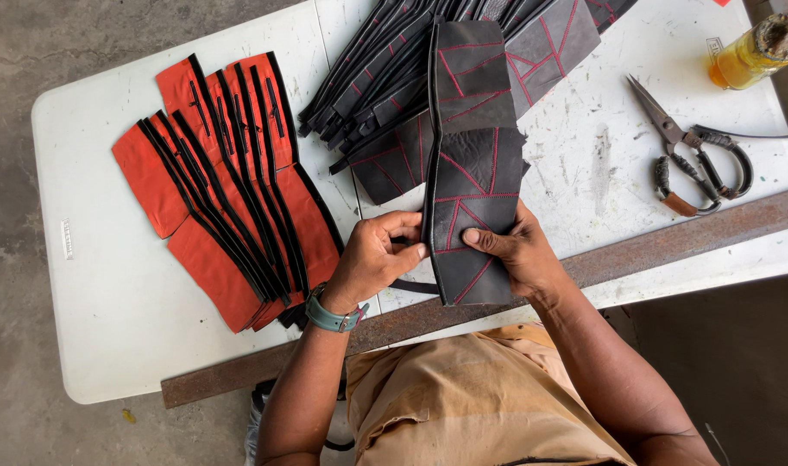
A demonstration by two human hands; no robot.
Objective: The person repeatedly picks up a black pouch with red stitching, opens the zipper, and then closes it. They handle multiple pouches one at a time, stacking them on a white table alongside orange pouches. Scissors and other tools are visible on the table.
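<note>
While both hands work at the near edge of the counter (pixel 135 345), the head view shows a black panel (pixel 472 216) with red stitching held between them, its long axis running straight away from the person. The left hand (pixel 372 259) pinches the panel's left edge, thumb on top and fingers curled under, and seems to grip a thin black strip along that seam. The right hand (pixel 519 250) clamps the right side, thumb pressed flat across the lower face, fingers hidden behind. So the panel sits dead centre, equally close to either hand, its bottom end nearest the body and its top leaning on a second panel (pixel 476 78) farther out. Off to the left lies a fan of orange pieces (pixel 213 190) with black zip strips, well apart from the left hand. Beyond the held panel a heap of black pieces (pixel 377 78) spreads out. Scissors (pixel 692 164) and a yellow bottle (pixel 752 52) rest far right, nearer the right hand but untouched. A rusty bar (pixel 670 237) lines the counter's front edge.
</note>
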